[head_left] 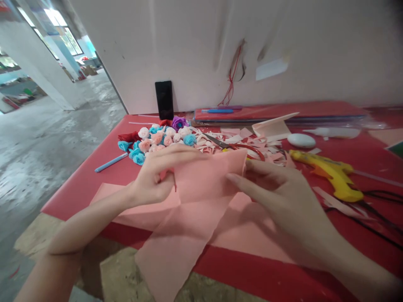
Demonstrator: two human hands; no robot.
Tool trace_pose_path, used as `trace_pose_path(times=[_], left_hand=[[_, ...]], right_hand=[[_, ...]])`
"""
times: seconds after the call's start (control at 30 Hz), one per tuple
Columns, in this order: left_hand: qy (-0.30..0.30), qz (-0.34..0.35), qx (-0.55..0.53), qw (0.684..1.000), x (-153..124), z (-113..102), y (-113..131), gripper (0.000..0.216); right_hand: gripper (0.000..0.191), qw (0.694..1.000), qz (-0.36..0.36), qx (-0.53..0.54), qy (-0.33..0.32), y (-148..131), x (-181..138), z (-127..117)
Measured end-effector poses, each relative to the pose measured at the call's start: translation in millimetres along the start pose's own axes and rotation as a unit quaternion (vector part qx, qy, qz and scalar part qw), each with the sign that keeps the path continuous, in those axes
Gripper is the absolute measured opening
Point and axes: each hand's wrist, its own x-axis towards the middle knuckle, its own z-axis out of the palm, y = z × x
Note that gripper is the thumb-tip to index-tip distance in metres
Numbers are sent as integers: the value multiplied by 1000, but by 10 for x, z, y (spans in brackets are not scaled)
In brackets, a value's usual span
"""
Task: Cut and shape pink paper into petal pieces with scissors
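A sheet of pink crepe paper (204, 176) is held up between my two hands, folded over at its top, with a long strip hanging past the table's front edge. My left hand (163, 170) grips the left side of the fold, its fingers lying behind and over the top edge. At the right end, my right hand (267, 184) pinches the paper's upper corner between thumb and fingers. More pink paper (248, 235) lies flat on the red table (69, 188) beneath. A small dark red line shows beside my left thumb; I cannot tell what it is.
Several paper roses (157, 140) are heaped behind my left hand. Scissors (233, 147) lie among paper scraps (208, 147). A yellow glue gun (330, 172) with black cords sits at the right. A phone (164, 100) leans on the back panel; a blue pen (111, 162) lies left.
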Motion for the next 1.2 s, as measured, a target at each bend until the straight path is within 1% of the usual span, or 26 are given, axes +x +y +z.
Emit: trace_pose_path(times=[0.07, 0.13, 0.17, 0.23, 0.3, 0.4, 0.47, 0.57, 0.63, 0.73, 0.83, 0.97, 1.07, 1.2], left_hand=[[24, -86, -77, 993, -6, -32, 16, 47], [39, -160, -128, 978, 14, -60, 44, 40], [43, -181, -134, 973, 37, -67, 63, 36], [34, -200, -108, 973, 100, -61, 108, 29], [11, -182, -55, 982, 167, -32, 150, 21], [-9, -103, 2, 995, 230, 32, 187, 10], [-5, -51, 12, 999, 241, 68, 193, 8], [8, -8, 5, 1000, 240, 95, 189, 6], [19, 3, -12, 1000, 237, 100, 174, 6], [37, 2, -54, 998, 233, 102, 121, 4], [59, -5, -92, 994, 222, 115, 46, 4], [81, -2, -109, 991, 206, 139, -14, 6], [78, -1, -112, 991, 206, 145, -11, 3], [69, 15, -107, 992, 211, 137, -1, 7]], right_hand=[[29, 999, -21, -21, 16, 15, 15, -16], [28, 998, -32, -43, 25, 23, 18, -35], [27, 998, -35, -55, 26, 23, 14, -44], [23, 995, -38, -83, 29, 12, -4, -56], [20, 991, -55, -116, 29, -7, -28, -55], [11, 978, -133, -151, 46, -39, -65, -33], [9, 965, -190, -172, 55, -58, -89, -18], [13, 951, -231, -198, 56, -83, -124, -19], [12, 946, -249, -199, 60, -95, -145, -30], [12, 939, -269, -205, 68, -99, -169, -36], [12, 933, -278, -215, 81, -90, -186, -20], [15, 932, -275, -219, 89, -82, -196, 0], [15, 928, -273, -236, 91, -92, -206, -6], [19, 915, -292, -266, 77, -116, -235, -21]])
